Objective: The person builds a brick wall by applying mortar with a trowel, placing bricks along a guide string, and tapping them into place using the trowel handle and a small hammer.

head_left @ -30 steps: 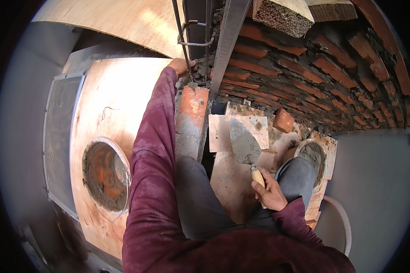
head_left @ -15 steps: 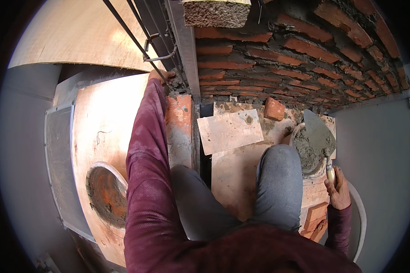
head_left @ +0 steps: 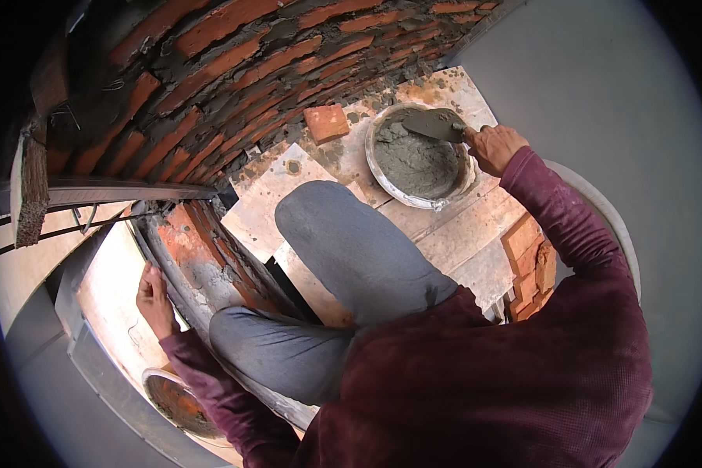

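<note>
My right hand (head_left: 493, 147) grips the trowel, its grey blade (head_left: 433, 125) lying over the mortar (head_left: 413, 168) inside a round bucket (head_left: 377, 168) on the spattered boards. At the lower left, my left hand (head_left: 155, 300) is raised beside the mortar-smeared brick ledge (head_left: 181, 238), fingers bent and pressed together; whether anything is between them cannot be made out. A loose brick piece (head_left: 327, 122) lies left of the bucket, near the wall. My bent knees are between the two hands.
A rough brick wall (head_left: 234, 70) runs across the top, with a timber end (head_left: 31, 183) and dark rods at left. Stacked bricks (head_left: 527, 261) stand beside my right arm. Another bucket (head_left: 175, 402) sits low at left, on plywood (head_left: 109, 296). Grey panels line the right.
The view has swung toward the right. My left hand has left the rebar at the brick column and come lower. The trowel has moved from over the board into the mortar bucket.
</note>
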Action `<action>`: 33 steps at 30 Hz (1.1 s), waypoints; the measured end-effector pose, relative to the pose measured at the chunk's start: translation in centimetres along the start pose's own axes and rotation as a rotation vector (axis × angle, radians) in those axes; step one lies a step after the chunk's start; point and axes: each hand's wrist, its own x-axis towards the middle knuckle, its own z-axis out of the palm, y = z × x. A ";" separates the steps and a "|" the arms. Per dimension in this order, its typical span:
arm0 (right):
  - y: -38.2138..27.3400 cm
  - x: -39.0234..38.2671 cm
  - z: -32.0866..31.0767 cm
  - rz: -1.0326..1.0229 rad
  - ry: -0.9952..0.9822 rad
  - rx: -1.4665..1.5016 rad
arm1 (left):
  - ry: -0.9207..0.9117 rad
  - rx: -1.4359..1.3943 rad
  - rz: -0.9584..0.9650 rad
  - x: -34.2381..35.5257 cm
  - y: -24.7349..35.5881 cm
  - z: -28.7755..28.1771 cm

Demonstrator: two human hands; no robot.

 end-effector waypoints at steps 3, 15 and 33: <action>-0.1 2.1 3.3 -0.186 0.020 0.009 | -0.011 0.227 0.336 -10.0 -1.4 0.6; 0.1 0.9 1.6 -0.254 -0.250 0.541 | 0.223 0.613 0.259 -27.5 -0.6 8.6; 0.4 1.2 10.8 -0.034 -0.325 0.847 | 0.197 0.558 0.328 -26.9 -1.3 8.7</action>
